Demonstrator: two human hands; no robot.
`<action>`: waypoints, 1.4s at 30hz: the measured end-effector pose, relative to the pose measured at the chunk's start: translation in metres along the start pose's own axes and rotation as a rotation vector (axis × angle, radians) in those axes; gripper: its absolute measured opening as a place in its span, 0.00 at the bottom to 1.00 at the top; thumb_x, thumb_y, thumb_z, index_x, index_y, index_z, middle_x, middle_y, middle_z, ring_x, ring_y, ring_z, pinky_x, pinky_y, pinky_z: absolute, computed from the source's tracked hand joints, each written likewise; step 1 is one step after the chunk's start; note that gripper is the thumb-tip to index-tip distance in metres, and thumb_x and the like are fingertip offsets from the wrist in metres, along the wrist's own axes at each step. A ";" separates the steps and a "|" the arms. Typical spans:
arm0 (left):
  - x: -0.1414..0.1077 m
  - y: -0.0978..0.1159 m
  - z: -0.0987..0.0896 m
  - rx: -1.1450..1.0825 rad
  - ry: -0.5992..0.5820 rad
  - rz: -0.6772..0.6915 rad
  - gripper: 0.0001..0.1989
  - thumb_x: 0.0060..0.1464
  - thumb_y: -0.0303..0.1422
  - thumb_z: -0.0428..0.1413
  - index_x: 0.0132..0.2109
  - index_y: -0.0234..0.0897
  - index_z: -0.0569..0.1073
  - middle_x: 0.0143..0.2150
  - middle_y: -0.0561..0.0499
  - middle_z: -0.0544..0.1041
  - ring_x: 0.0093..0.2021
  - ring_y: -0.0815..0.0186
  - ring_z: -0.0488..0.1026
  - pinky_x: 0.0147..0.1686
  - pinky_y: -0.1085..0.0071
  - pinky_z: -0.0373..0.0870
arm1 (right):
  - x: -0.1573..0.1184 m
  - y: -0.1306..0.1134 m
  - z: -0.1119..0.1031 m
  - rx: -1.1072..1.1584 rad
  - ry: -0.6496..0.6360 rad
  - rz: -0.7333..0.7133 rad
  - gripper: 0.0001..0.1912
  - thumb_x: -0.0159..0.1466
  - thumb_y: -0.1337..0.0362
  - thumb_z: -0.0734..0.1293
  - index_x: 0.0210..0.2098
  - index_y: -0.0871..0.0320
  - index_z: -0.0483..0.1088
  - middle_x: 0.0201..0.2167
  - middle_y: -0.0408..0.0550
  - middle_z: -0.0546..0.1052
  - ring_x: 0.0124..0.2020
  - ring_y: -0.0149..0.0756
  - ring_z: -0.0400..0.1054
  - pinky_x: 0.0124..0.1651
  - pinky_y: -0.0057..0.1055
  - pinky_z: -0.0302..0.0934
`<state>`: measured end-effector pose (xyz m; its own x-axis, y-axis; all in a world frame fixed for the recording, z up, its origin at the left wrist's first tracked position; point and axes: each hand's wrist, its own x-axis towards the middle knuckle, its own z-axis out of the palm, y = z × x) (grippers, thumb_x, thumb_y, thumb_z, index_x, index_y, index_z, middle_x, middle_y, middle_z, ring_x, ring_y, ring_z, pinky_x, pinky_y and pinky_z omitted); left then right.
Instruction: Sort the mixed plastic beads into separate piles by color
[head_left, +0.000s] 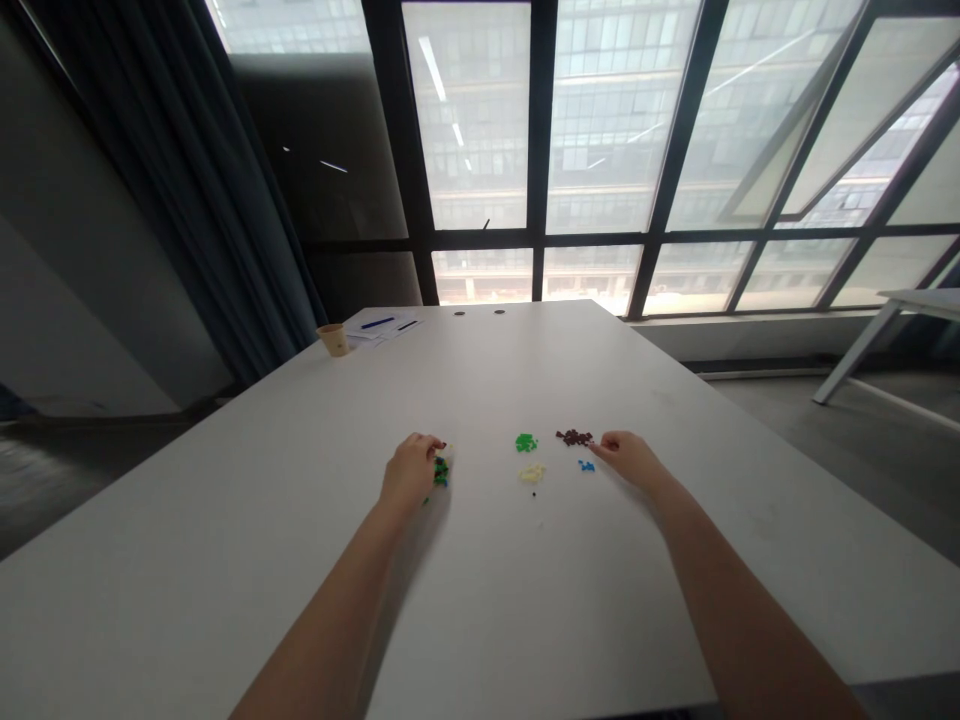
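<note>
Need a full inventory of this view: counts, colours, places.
Green pile: 1, green, mid-table
Dark pile: 1, dark reddish-brown, right of green
Pale pile: 1, pale yellow, nearer than green
Blue pile: 1, blue, nearer than dark pile
Mixed pile: 1, mostly green, left, partly hidden
Black piece: 1, black, nearer than pale pile
Cup: 1, tan, far left
Papers: several, white, beside cup
Pen: 1, blue, on papers
Discs: 2, grey, far end
Tables: 2, white, below hands and far right
Curtain: 1, dark blue, left
Window panes: several, dark-framed, behind
Left hand: 1, at mixed pile
Right hand: 1, beside dark pile
</note>
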<state>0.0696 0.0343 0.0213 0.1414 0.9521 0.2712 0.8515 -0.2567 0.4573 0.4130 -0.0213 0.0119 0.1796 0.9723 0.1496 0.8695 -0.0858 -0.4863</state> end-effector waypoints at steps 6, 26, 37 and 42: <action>0.010 -0.039 -0.006 0.142 0.004 -0.116 0.13 0.48 0.28 0.47 0.36 0.36 0.75 0.39 0.41 0.72 0.41 0.55 0.69 0.40 0.62 0.64 | -0.001 0.001 0.002 0.004 -0.032 -0.029 0.16 0.53 0.55 0.58 0.15 0.58 0.58 0.14 0.40 0.60 0.18 0.27 0.53 0.22 0.24 0.44; 0.017 -0.043 -0.011 0.019 -0.195 -0.136 0.09 0.44 0.25 0.50 0.32 0.32 0.74 0.34 0.44 0.76 0.36 0.62 0.72 0.37 0.71 0.65 | 0.002 0.006 0.007 0.013 -0.050 -0.014 0.16 0.53 0.55 0.58 0.15 0.58 0.57 0.14 0.41 0.61 0.19 0.27 0.53 0.23 0.24 0.43; 0.011 -0.012 -0.004 -0.258 -0.083 -0.016 0.12 0.48 0.33 0.49 0.36 0.32 0.73 0.37 0.44 0.75 0.37 0.63 0.70 0.40 0.69 0.64 | 0.000 0.000 0.005 0.023 -0.045 -0.014 0.16 0.53 0.55 0.58 0.16 0.58 0.57 0.14 0.40 0.61 0.18 0.27 0.53 0.23 0.24 0.43; -0.007 0.030 0.009 -0.847 -0.321 -0.139 0.16 0.44 0.40 0.55 0.37 0.33 0.70 0.37 0.45 0.76 0.34 0.67 0.71 0.35 0.72 0.65 | -0.003 -0.010 0.004 0.044 -0.025 -0.041 0.15 0.54 0.56 0.59 0.16 0.58 0.58 0.15 0.40 0.61 0.18 0.26 0.52 0.23 0.24 0.42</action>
<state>0.0986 0.0216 0.0250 0.3068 0.9515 -0.0233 0.2341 -0.0517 0.9708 0.4016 -0.0227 0.0129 0.1320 0.9800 0.1491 0.8547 -0.0363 -0.5179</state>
